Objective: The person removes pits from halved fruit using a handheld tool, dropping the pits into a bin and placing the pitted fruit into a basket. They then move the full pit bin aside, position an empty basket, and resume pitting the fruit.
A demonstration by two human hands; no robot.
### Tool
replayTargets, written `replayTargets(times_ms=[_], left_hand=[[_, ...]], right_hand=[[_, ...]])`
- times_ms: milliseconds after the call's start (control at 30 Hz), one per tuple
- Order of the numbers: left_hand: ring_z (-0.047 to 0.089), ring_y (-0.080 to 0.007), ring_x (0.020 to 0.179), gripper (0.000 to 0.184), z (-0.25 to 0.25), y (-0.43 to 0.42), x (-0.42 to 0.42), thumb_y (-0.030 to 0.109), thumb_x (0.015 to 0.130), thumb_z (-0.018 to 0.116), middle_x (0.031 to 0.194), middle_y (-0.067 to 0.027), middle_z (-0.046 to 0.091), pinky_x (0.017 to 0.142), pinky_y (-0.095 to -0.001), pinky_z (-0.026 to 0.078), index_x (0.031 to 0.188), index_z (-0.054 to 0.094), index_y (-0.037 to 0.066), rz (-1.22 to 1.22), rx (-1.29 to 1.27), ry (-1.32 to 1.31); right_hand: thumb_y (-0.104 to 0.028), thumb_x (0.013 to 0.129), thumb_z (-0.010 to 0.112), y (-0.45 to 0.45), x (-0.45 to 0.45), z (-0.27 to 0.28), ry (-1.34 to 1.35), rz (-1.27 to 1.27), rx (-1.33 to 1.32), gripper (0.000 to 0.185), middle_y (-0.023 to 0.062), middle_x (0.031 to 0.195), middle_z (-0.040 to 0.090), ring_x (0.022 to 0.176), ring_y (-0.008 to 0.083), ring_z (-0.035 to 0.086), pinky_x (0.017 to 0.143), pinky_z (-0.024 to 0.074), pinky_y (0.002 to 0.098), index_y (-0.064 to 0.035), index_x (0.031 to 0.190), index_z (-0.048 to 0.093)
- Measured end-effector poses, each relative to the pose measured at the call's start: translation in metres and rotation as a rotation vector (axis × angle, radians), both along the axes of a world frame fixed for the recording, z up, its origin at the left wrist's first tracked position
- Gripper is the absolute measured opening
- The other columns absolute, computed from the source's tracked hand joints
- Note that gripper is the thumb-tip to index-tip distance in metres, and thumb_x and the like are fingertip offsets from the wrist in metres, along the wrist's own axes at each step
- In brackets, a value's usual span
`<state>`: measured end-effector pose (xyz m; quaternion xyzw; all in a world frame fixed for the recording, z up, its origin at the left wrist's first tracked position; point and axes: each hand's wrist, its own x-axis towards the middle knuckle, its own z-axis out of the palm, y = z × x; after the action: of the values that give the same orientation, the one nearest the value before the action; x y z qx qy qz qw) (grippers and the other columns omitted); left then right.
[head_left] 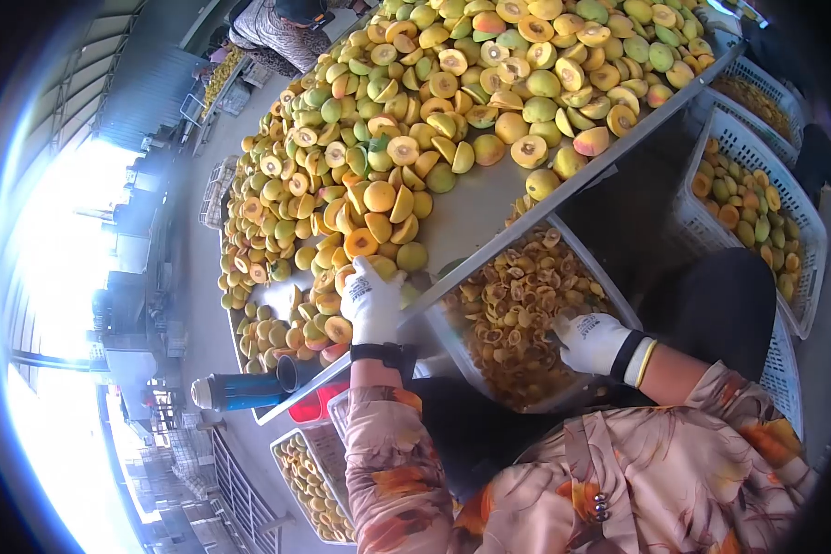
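Observation:
My left hand point(375, 303), in a white glove, is at the near edge of a metal table point(475, 198), its fingers curled against a peach half point(383, 268). Part of that half is hidden by the glove. Around it lies a large heap of halved yellow-green peaches point(379, 196), many cut side up with brown centres. My right hand point(596, 343), also gloved, is closed over a bin point(609, 268) of brownish pits and scraps point(512, 309). Something small and dark shows at its fingertips, too small to name.
Plastic crates of fruit point(757, 212) stand at right, and another crate point(312, 485) is on the floor at lower left. A blue thermos point(240, 391) lies by the table's near corner, with a red container point(319, 403) below. Another person point(282, 35) is across the table.

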<state>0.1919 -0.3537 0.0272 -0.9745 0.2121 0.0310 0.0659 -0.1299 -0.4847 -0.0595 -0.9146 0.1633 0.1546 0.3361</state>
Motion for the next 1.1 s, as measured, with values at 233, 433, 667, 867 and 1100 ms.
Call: replayTargets(times_ms=[233,433,667,867,1100], left_hand=[[0.07,-0.0342,0.095,0.06,-0.021,0.045,-0.001,0.035,0.086,0.072,0.107,-0.0197,0.069,0.082,-0.0423,0.056,0.129,0.052,-0.001,-0.166,-0.433,-0.114],[0.069,-0.0256,0.098,0.054,0.013,0.082,-0.063,0.017,0.087,0.066,0.119,-0.0163,0.065,0.083,-0.0388,0.059,0.135,0.053,-0.003,-0.086,-1.607,0.932],[0.06,-0.0327,0.12,0.067,0.029,0.09,-0.166,0.026,0.087,0.064,0.133,-0.018,0.06,0.105,-0.0487,0.048,0.146,0.046,-0.003,-0.062,-1.943,1.489],[0.065,-0.0277,0.109,0.067,0.036,0.075,-0.224,0.048,0.096,0.06,0.128,-0.0147,0.062,0.085,-0.0409,0.058,0.143,0.05,0.001,-0.079,-1.749,1.089],[0.062,-0.0126,0.089,0.042,0.033,0.065,-0.24,0.041,0.104,0.053,0.105,-0.0062,0.066,0.075,-0.0251,0.052,0.122,0.064,0.004,0.012,-1.752,0.739]], right_hand=[[-0.027,0.091,0.061,0.011,-0.006,0.026,-0.294,-0.089,0.11,0.029,0.0236,0.086,0.069,0.081,0.0451,0.068,0.072,0.0518,0.0541,-0.0041,0.107,0.051],[-0.029,0.091,0.065,0.017,-0.007,0.044,-0.513,-0.194,0.281,0.038,0.0257,0.089,0.07,0.086,0.0451,0.069,0.076,0.0533,0.0516,0.0012,0.114,0.055],[-0.021,0.092,0.069,0.05,-0.007,0.113,-0.622,-0.086,0.335,0.034,0.0224,0.077,0.066,0.073,0.0434,0.068,0.063,0.0513,0.0476,0.0011,0.113,0.054],[-0.024,0.103,0.051,0.069,-0.022,0.113,-0.744,0.021,0.255,0.02,0.0191,0.079,0.068,0.071,0.0389,0.067,0.066,0.0505,0.0488,-0.0059,0.105,0.06],[-0.017,0.098,0.057,0.081,-0.025,0.119,-0.759,0.026,0.216,0.017,0.0212,0.076,0.065,0.067,0.0383,0.067,0.061,0.0509,0.046,-0.0012,0.106,0.057]])
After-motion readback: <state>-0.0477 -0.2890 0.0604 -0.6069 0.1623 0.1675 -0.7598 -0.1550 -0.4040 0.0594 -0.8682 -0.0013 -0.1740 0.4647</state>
